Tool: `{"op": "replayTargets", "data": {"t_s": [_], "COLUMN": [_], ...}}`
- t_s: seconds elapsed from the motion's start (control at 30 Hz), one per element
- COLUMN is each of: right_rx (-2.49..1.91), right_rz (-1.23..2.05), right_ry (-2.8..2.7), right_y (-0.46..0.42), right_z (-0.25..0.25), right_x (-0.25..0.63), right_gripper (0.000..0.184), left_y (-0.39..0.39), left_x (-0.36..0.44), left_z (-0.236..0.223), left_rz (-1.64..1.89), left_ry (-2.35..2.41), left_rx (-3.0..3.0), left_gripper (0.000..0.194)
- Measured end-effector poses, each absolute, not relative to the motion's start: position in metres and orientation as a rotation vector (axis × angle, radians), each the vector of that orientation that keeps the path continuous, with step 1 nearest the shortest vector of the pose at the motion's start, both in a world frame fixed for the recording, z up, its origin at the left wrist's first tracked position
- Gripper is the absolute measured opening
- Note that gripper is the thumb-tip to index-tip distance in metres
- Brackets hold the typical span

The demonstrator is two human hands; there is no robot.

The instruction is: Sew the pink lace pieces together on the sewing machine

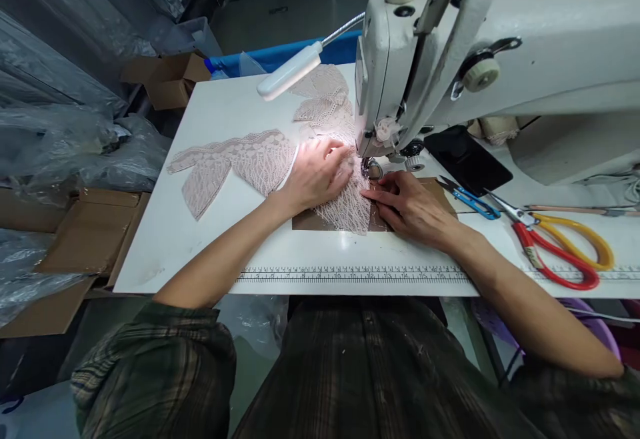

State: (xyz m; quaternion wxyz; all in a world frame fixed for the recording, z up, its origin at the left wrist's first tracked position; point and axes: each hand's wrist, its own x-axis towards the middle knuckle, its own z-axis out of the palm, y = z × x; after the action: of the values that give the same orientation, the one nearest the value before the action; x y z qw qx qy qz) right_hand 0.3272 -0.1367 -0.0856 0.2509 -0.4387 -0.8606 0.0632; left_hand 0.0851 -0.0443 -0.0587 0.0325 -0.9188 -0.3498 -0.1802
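Note:
A pale pink lace piece [250,159] lies spread over the white table [200,239] and runs under the presser foot [371,169] of a white sewing machine [500,45]. My left hand [315,172] rests flat on the lace just left of the foot, fingers stretched toward the needle. My right hand [410,205] lies just right of the foot, fingers together and pressing the lace edge onto a brown plate [307,220]. More lace [323,95] is piled behind the machine head.
Red and yellow scissors [560,245] and blue snips [470,199] lie at the right, with a black phone [467,159] behind them. A lamp [290,69] on a flexible neck hangs over the lace. Cardboard boxes [90,232] and plastic bags stand left of the table.

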Motion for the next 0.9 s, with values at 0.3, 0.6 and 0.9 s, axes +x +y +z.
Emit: {"op": "replayTargets", "data": {"t_s": [0.3,0.6,0.9], "right_rx": [-1.202,-1.267,-1.051], "right_rz": [0.257,0.342,0.613], "right_ry": [-2.276,-2.153,-2.172], "right_y": [-0.141,-0.141,-0.15], "right_z": [-0.082,-0.07,-0.062], "right_x": [0.327,0.329,0.314], "right_gripper": [0.041,0.038,0.03], "left_y": [-0.028,-0.081,-0.089], "left_x": [0.071,0.065,0.07], "left_z": [-0.05,-0.053,-0.059], "left_rz": [-0.39,-0.721,-0.899], "left_ry": [-1.056,-0.58,-0.77], "left_rx": [-2.905,-3.423,-3.426], "left_gripper": [0.037,0.018,0.022]}}
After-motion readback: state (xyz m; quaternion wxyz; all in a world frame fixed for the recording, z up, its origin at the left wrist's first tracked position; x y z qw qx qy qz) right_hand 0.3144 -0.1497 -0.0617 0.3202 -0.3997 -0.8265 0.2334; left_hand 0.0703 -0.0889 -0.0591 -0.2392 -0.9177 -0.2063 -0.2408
